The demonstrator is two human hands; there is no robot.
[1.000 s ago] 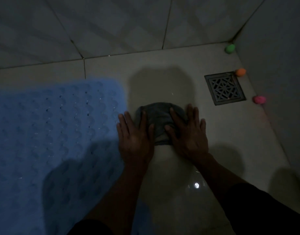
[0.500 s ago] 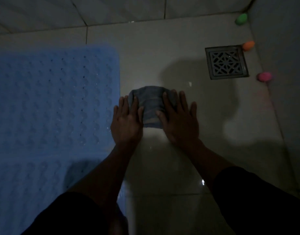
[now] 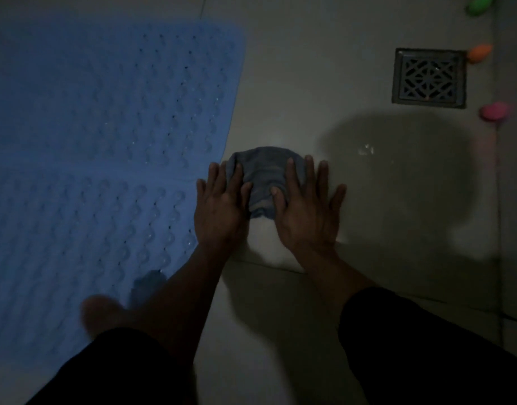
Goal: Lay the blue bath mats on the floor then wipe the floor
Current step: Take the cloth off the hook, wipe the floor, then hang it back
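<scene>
Both your arms reach forward and down, dark sleeves ending at mid-forearm. Your left hand (image 3: pixel 220 209) lies flat, fingers straight and close together, pressing the left side of the cloth (image 3: pixel 263 182). Your right hand (image 3: pixel 305 211) lies flat too, fingers straight and fanned apart, thumb and first fingers on the cloth's right side, outer fingers on the bare floor (image 3: pixel 309 83). Neither grip curls round anything; both press palm-down.

The cloth sits bunched on the floor just beside the right edge of the mat (image 3: pixel 105 141), which lies flat at left, running out of the frame on the left and bottom. Your hands hide the cloth's near edges.

The light is dim. A drain (image 3: pixel 429 78) sits well right, with green (image 3: pixel 480 2), orange (image 3: pixel 480 54) and pink (image 3: pixel 493 111) lumps nearby, too blurred to identify; the green one is cut off at the top. A blurred shape near your left sleeve cannot be made out.
</scene>
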